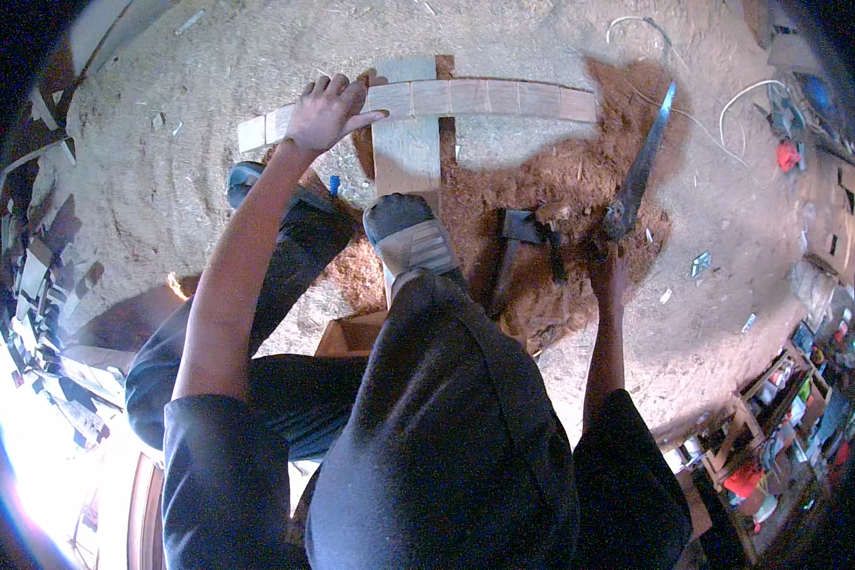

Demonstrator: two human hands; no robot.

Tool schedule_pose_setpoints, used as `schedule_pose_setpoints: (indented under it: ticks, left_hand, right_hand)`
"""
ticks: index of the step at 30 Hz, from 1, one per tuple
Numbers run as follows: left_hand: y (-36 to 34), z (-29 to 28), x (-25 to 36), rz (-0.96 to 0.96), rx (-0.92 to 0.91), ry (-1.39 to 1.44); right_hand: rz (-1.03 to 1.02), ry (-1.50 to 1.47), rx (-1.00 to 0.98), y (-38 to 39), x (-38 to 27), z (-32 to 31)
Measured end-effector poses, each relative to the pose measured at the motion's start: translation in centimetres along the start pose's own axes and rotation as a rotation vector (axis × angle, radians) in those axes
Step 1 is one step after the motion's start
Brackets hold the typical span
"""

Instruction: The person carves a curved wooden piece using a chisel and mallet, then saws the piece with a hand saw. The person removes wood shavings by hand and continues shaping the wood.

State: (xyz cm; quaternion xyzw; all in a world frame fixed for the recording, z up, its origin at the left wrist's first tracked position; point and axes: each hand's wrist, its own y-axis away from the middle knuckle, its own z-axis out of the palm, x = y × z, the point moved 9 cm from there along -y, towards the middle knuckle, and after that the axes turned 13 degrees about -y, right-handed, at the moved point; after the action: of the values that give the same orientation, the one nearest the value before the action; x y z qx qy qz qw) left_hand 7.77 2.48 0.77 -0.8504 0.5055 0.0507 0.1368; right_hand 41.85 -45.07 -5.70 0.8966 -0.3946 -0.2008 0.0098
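Observation:
A long pale wooden strip [467,97] with several cross lines lies crosswise over a plank [407,157]. My left hand [328,112] grips the strip left of the plank, its fingers over the far edge and the thumb along the near side. To the right, my right hand [608,268] is closed round the handle of a handsaw [644,157]. The saw's blade points away from me and is apart from the strip. One of my feet [408,233] rests on the plank's near part.
Reddish sawdust [503,185] covers the ground around the plank. A dark tool [522,228], its kind unclear, lies between the plank and the saw. Wood offcuts [38,275] are piled at the left. A cluttered wooden rack [779,399] stands at the right, and a pale cable [731,100] curls at the far right.

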Motion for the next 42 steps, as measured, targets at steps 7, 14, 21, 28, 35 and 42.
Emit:
schedule_pose_setpoints:
  ticks: [7,14,21,28,35,42]
  left_hand:
    - [0.8,1.2,-0.8,0.078,-0.045,0.077]
    - [-1.2,3.7,-4.6,0.028,-0.480,0.463]
    - [2.3,7.3,-9.3,-0.402,-0.778,0.647]
    - [4.6,6.5,-10.4,-0.435,-0.604,0.652]
    - [9.4,6.4,-9.8,-0.197,-0.530,0.360]
    - [9.8,5.8,-9.4,-0.326,-0.612,0.471]
  right_hand:
    - [0.371,-1.092,-0.153,-8.7,-9.5,-2.5]
    - [0.474,-1.512,-0.423,-21.2,-19.9,3.2]
    - [0.208,-0.919,-0.325,-25.5,-23.3,2.9]
    - [0.228,-1.092,-0.292,-22.9,-27.2,3.3]
    - [-0.038,-0.860,-0.354,-19.0,-32.1,0.8]
    - [0.113,-1.356,-0.124,-15.9,-30.7,1.8]
